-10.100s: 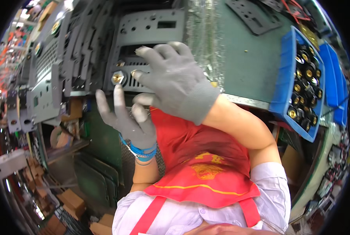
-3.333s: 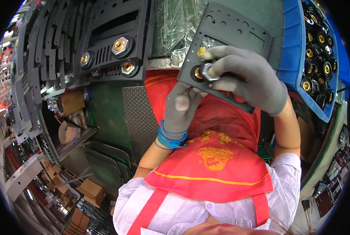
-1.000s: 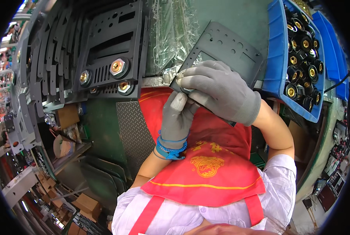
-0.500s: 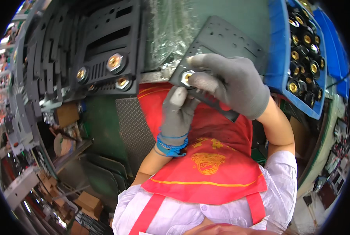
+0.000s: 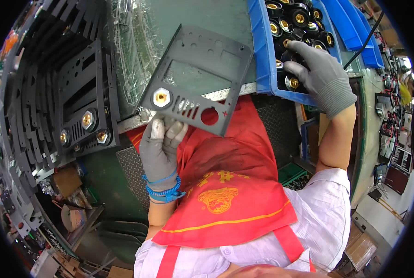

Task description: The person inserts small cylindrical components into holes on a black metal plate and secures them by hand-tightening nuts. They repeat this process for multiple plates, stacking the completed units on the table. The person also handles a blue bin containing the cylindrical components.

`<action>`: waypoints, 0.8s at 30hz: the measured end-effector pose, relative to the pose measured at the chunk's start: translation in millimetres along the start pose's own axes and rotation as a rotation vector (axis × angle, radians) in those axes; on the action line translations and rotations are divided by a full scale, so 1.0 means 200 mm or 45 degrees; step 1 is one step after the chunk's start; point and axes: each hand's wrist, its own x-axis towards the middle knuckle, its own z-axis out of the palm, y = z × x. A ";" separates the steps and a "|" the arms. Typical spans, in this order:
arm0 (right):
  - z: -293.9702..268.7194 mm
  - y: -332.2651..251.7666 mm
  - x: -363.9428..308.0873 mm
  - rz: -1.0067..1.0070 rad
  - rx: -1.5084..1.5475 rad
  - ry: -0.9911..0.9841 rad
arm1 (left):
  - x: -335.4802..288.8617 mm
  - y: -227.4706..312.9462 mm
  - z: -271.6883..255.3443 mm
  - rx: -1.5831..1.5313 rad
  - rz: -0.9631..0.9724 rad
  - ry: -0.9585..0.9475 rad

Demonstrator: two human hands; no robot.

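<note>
A dark grey metal panel [image 5: 202, 85] with slots, a rectangular cutout and a round hole lies tilted over the bench edge. A hex-nutted fitting with a brass centre [image 5: 161, 97] sits in its lower left corner. My left hand [image 5: 163, 146], in a grey glove, has its fingers closed at the panel's lower edge, just below that fitting; some fingertips are hidden beneath. At the right, my gloved right hand [image 5: 320, 76] reaches into a blue bin [image 5: 261, 51] of black round fittings [image 5: 299, 19] with brass centres. Its thumb and forefinger are apart among them, with no grasp visible.
Many similar dark panels [image 5: 35, 78] stand in a row at the left, the nearest [image 5: 84, 85] carrying several fittings. Clear plastic wrap [image 5: 135, 51] lies on the green bench [image 5: 207, 16]. More blue bins [image 5: 355, 28] are at the far right, with a black cable nearby.
My right hand has left the panel's fitting and moved right into the blue bin. My left hand stays at the panel, whose face is now uncovered. The whole view has swung rightward.
</note>
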 end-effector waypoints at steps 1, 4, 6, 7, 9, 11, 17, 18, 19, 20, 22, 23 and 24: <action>0.01 0.00 0.00 0.002 0.045 -0.009 | -0.02 0.03 0.09 -0.055 0.052 0.019; 0.01 0.08 0.04 -0.043 0.165 -0.105 | -0.03 0.05 0.09 -0.099 0.043 -0.090; -0.01 0.05 0.06 0.026 0.150 -0.148 | -0.04 0.05 0.04 0.163 0.085 -0.114; 0.00 0.05 0.05 0.008 0.188 -0.057 | -0.05 0.05 0.01 0.293 0.109 -0.125; 0.02 0.04 0.02 -0.038 0.268 0.126 | -0.08 0.03 -0.03 0.498 0.320 -0.019; -0.04 -0.07 -0.03 -0.270 0.390 0.423 | -0.11 0.02 -0.01 0.689 0.616 0.118; 0.01 -0.44 -0.14 -0.765 1.265 -0.028 | -0.15 0.11 0.14 1.329 1.655 -0.581; 0.03 -0.46 -0.14 -0.763 1.273 -0.036 | -0.13 0.12 0.16 1.387 1.701 -0.595; 0.05 -0.48 -0.13 -0.765 1.280 -0.044 | -0.11 0.12 0.17 1.443 1.750 -0.605; 0.08 -0.50 -0.12 -0.768 1.291 -0.056 | -0.11 0.12 0.16 1.540 1.694 -0.535; 0.11 -0.51 -0.11 -0.624 1.386 -0.132 | -0.10 0.15 0.11 1.560 1.489 -0.517; 0.14 -0.52 -0.11 -0.523 1.542 -0.203 | -0.10 0.15 0.09 1.485 1.363 -0.523; 0.15 -0.54 -0.12 -0.490 1.637 -0.186 | -0.11 0.16 0.08 1.411 1.235 -0.520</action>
